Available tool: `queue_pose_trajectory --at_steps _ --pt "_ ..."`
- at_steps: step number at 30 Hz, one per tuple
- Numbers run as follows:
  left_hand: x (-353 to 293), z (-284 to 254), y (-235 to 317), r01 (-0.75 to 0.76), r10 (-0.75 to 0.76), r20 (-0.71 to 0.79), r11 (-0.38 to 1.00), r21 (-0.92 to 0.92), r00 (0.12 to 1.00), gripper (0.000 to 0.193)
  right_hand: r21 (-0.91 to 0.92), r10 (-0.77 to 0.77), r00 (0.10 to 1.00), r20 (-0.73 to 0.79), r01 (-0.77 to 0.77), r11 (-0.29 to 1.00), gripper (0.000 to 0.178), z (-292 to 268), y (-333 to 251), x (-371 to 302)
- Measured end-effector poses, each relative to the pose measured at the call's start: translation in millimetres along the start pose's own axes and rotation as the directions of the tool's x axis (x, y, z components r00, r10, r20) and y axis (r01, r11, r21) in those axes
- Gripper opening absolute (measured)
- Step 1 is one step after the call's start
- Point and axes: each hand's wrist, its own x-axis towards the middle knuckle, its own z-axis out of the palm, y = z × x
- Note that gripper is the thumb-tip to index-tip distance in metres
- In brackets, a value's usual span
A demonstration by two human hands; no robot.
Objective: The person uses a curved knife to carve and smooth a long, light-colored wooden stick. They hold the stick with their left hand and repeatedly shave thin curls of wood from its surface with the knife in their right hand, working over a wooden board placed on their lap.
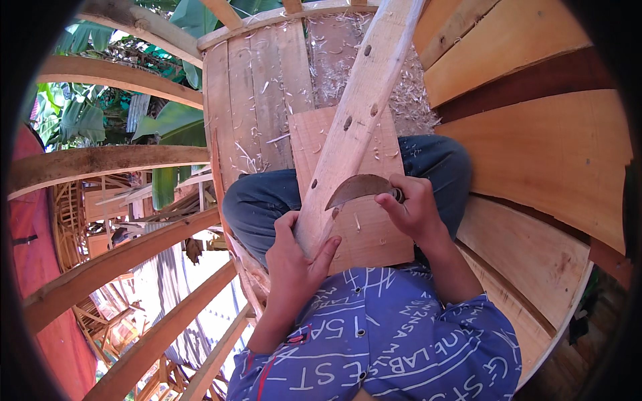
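A long pale wooden plank (361,100) with several dark oval holes slants from my lap up toward the far edge. My left hand (299,259) is closed around its near end, thumb on one side and fingers on the other. In my right hand (416,208) is a knife (359,188) with a broad curved blade, gripped by its dark handle. The blade lies across the plank near its lower end, its tip by one of the holes. Beneath the plank a flat wooden board (374,234) rests across my lap.
Wood shavings (414,87) litter the slatted wooden floor (254,87) ahead. On the right rises a wall of wide wooden boards (535,160). Curved wooden rails (107,160) line the left, with banana leaves (180,123) and stacked timber frames beyond them.
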Motion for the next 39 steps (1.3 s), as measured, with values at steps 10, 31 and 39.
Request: queue_pose_trajectory --at_steps 10,31,39 --pt "-8.3 4.7 -2.3 0.093 -0.068 0.188 0.987 -0.13 0.98 0.059 -0.241 -0.022 0.973 -0.231 -0.035 0.97 0.06 -33.0 26.7 14.2" --pt "-1.2 3.0 -14.7 0.375 -0.053 0.498 0.728 -0.574 0.865 0.046 -0.14 -0.059 0.997 -0.04 0.053 0.989 0.059 3.0 -2.5 0.9" --pt "-4.9 2.8 -13.6 0.24 -0.035 0.438 0.874 -0.423 0.898 0.046 -0.201 -0.006 0.977 -0.211 -0.037 0.979 0.063 -21.7 16.8 21.9"
